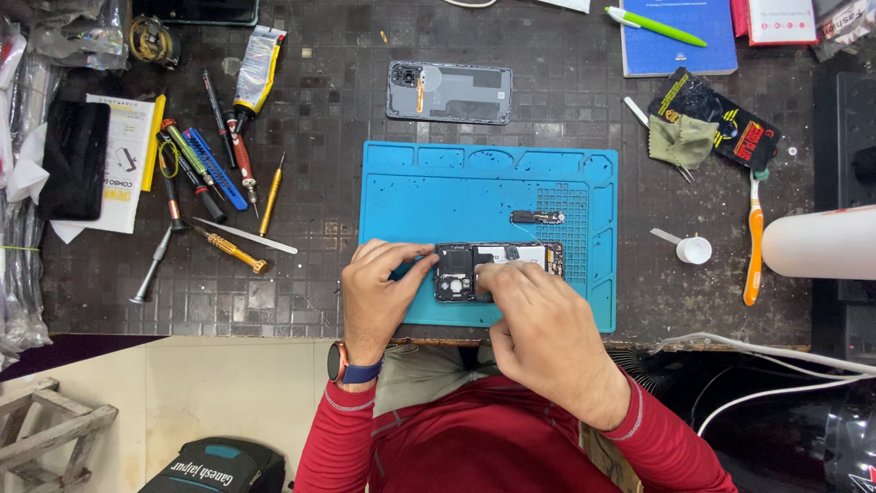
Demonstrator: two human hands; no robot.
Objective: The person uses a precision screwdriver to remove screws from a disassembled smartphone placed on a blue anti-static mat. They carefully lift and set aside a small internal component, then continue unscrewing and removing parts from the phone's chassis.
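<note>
While steadying an opened phone (497, 270) on the blue repair mat (429, 196), left hand (379, 294) gripping its camera end, right hand (540, 321) curled over the middle, fingertips pressing inside. Beyond the mat, a detached back cover (449, 92); screwdrivers (205, 173) scattered at left, an orange toothbrush (754, 245) at right.
</note>
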